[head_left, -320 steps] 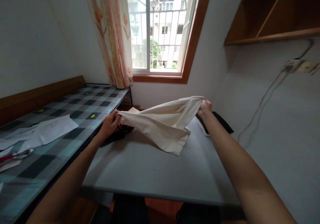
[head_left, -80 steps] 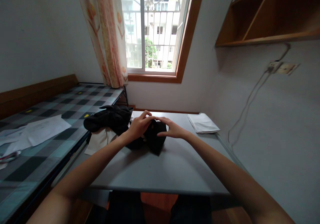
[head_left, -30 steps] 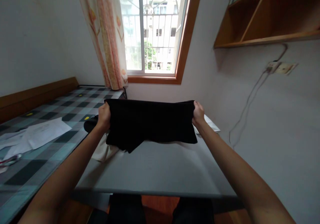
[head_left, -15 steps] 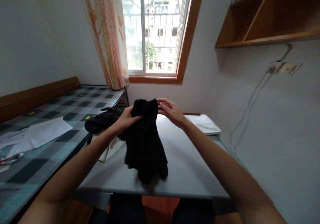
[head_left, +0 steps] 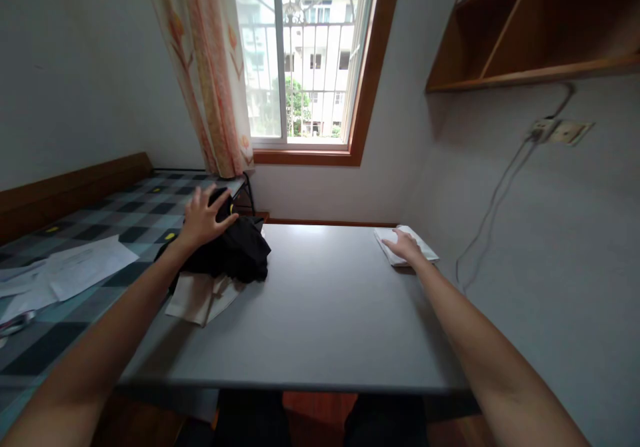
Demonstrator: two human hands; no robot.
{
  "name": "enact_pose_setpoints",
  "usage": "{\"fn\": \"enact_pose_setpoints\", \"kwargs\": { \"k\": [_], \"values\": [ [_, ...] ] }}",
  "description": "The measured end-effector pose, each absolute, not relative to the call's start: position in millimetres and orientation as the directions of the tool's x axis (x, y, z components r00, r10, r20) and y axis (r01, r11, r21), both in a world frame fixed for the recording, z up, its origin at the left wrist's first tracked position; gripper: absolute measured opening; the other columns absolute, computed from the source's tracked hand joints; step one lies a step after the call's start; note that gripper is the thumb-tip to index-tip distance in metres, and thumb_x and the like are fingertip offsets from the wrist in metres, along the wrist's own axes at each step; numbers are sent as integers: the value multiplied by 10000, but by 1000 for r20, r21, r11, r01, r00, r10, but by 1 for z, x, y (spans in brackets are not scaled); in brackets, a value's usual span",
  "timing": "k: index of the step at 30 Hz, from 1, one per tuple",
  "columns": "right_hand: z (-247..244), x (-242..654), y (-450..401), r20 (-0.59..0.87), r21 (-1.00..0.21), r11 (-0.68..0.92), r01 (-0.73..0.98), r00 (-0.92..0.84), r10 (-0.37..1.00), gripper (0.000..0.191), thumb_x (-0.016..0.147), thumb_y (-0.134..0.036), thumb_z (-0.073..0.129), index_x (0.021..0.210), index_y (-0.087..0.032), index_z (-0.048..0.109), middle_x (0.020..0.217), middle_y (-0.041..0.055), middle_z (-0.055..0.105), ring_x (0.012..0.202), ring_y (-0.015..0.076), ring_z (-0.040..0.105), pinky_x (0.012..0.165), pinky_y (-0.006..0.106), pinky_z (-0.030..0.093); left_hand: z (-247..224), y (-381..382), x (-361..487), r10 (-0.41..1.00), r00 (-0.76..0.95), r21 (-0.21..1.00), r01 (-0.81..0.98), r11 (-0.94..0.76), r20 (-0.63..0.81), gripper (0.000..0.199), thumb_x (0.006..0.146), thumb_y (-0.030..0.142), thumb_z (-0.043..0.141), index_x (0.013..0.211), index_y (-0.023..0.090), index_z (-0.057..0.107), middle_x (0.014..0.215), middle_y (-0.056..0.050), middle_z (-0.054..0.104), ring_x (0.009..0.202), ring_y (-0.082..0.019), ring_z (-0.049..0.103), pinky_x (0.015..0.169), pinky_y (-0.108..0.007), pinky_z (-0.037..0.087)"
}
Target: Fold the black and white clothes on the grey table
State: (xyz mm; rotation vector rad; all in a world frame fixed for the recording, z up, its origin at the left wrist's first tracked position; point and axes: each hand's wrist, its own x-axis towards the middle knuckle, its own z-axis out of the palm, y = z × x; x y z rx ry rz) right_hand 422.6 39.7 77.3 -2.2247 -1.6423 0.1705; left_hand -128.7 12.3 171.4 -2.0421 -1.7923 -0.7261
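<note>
1. Located cream garment [head_left: 187,298] at left of grey table [head_left: 320,320], jutting toward the near side from under black clothing heap [head_left: 245,250]. Judged light and limp; best pinched at the flat near edge.
2. Found black clothing heap just behind, loosely crumpled. Judged soft, unbreakable, apt to drag neighbouring layers along; better taken by a top fold with both hands.
3. Noted left hand [head_left: 203,220] over heap, fingers splayed, grasping nothing. Cannot tell light contact from hovering; blurred.
4. Noted right hand [head_left: 404,244] lying on folded white cloth [head_left: 427,252] at far right of table, fingers extended, clenched on nothing. Judged cloth light, pliable, prone to unfolding; best lifted with fingers under near edge, thumb on top.
5. Compared with half a second ago: no longer see anything black hanging between both hands; now see black clothing heap spreading farther right.
6. Recorded hands much wider apart, right one shifted onto folded white cloth. Detected no clear change in that cloth's place.
</note>
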Motion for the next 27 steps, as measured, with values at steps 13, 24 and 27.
{"fn": "enact_pose_setpoints", "kwargs": {
  "k": [13, 24, 27],
  "values": [
    [57, 437, 21, 6, -209, -246, 947, 253, 968, 376, 876, -374, 463, 985, -100, 697, 1034, 230, 686, 985, 310, 641, 806, 376, 473, 117, 25, -134, 974, 120, 118, 982, -145, 191, 630, 845, 642, 444, 1365, 296, 524, 1501, -81, 398, 1325, -398, 374, 1087, -600, 219],
    [134, 361, 39, 289, -882, 245, 402, 49, 956, 501, 766, -645, 485, 821, -165, 618, 632, -13, 561, 523, 108, 466, 508, 235, 407, 134, 13, -28, 653, 701, 224, 614, -757, 287, 352, 900, 390, 512, 1180, 222, 643, 1174, -80, 642, 1067, -213, 601, 985, -338, 427],
    [142, 366, 41, 279, -851, 169, 498, 154, 948, 409, 790, -570, 511, 743, -171, 588, 598, -20, 527, 498, 100, 451, 485, 226, 393, 120, 9, -6, 624, 735, 227, 581, -782, 265, 379, 909, 325, 500, 1260, 212, 592, 1259, -95, 609, 1136, -214, 580, 998, -321, 419]
  ]
}}
